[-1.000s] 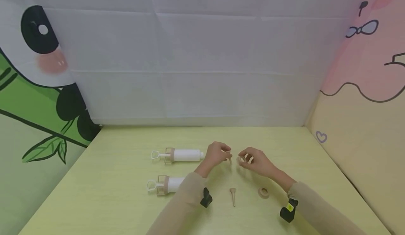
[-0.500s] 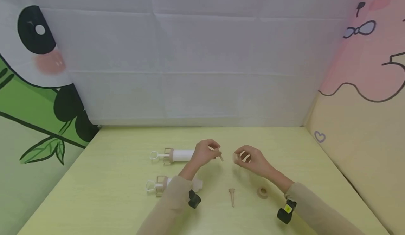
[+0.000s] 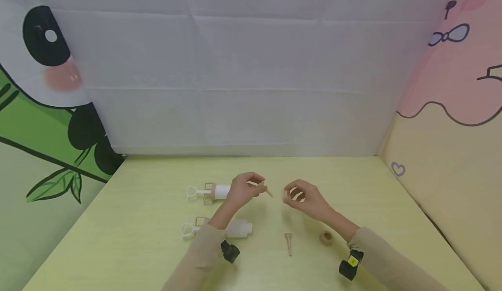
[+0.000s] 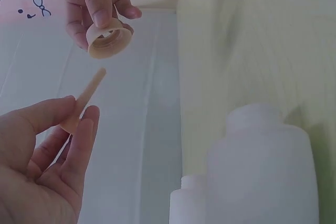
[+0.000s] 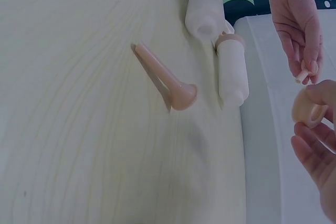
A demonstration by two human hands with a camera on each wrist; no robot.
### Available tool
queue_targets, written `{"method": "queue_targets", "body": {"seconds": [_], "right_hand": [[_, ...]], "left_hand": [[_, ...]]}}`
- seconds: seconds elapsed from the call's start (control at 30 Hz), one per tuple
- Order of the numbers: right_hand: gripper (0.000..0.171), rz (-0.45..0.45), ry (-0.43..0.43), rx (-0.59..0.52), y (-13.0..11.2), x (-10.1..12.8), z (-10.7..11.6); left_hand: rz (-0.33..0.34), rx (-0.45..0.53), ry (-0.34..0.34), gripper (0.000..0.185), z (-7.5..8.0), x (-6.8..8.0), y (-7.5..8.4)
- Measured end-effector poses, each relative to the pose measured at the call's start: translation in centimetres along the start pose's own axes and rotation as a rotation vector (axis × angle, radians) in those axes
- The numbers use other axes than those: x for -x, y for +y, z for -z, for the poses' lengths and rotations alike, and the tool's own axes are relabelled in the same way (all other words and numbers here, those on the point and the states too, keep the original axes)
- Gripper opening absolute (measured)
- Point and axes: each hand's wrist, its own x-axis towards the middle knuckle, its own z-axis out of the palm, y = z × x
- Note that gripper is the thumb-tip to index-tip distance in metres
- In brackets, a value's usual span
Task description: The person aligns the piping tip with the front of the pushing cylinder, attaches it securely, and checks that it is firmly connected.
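Two white syringe-like tubes lie at the left of the yellow-green counter [image 3: 137, 221]: the far tube [image 3: 213, 191] with its plunger loop pointing left, and the near tube [image 3: 235, 228] closer to the person, partly behind the left forearm. Just right of the far tube, the left hand [image 3: 243, 190] is raised off the counter, its thumb and fingers a closed grip pinching the wide end of a thin tan nozzle [image 3: 263, 188], whose narrow tip points right toward the other hand. A small gap separates that tip from the tan threaded ring [image 3: 286, 195], which the right hand [image 3: 303, 198] pinches between thumb and forefinger, the ring's opening turned toward the nozzle tip. Nearer the person, a second tan nozzle [image 3: 289, 243] lies flat on the counter with its wide end away from the person, and right of it a second tan ring [image 3: 326, 238] rests flat, just beside the right forearm.
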Motion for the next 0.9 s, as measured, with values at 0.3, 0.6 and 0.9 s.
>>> {"method": "queue_targets", "body": {"seconds": [0.3, 0.6, 0.9], "right_hand": [[0.023, -0.012, 0.019, -0.043, -2.3, -0.6, -0.8], [0.025, 0.018, 0.069, -0.103, -4.6, -1.3, -1.7], [0.026, 0.067, 0.096, -0.129, -4.8, -1.9, -2.4]], "left_hand": [[0.023, 0.052, 0.043, 0.015, 0.6, 0.1, 0.5], [0.004, 0.017, 0.073, 0.014, 1.3, 0.2, 0.1], [0.026, 0.008, 0.078, 0.015, 1.6, 0.5, 0.5]]}}
